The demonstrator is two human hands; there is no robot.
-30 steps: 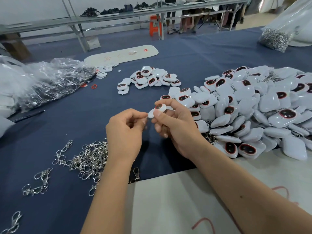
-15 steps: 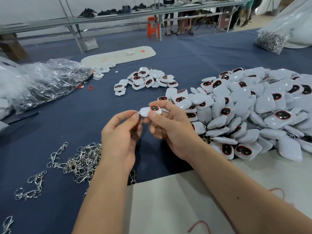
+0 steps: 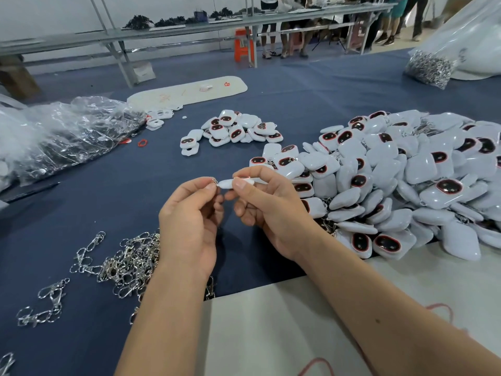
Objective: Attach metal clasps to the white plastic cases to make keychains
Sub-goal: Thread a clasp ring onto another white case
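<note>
Two hands meet just above the table (image 3: 81, 169), at mid-frame. The right hand (image 3: 267, 213) pinches a white plastic case (image 3: 230, 183) between thumb and forefinger, edge-on to the viewer, held level. The left hand (image 3: 189, 215) is closed in a pinch at the case's left end, where a small bit of metal clasp (image 3: 214, 181) shows at the fingertips; most of that clasp is hidden by the fingers. The two hands are close, nearly touching at the case.

Below and left of the left hand: a loose heap of silver clasps (image 3: 127, 264) on the blue cloth, with a few strays lying further left.

Right of the right hand: a large pile of white cases (image 3: 406, 180), many showing a dark oval window with a red rim, some face-down. Bits of metal show between the cases at the pile's near edge.

Beyond the hands: a smaller cluster of cases (image 3: 233, 130), well apart from the large pile. Two red rings (image 3: 142, 143) lie on the cloth near a crumpled clear plastic bag (image 3: 62, 137) at far left.

Near edge: a pale sheet (image 3: 284, 335) under both forearms, with red marks on it.

Far right corner: a clear bag of metal parts (image 3: 431, 67). At the back: a long bench, an orange stool (image 3: 243, 47), the legs of standing people.
</note>
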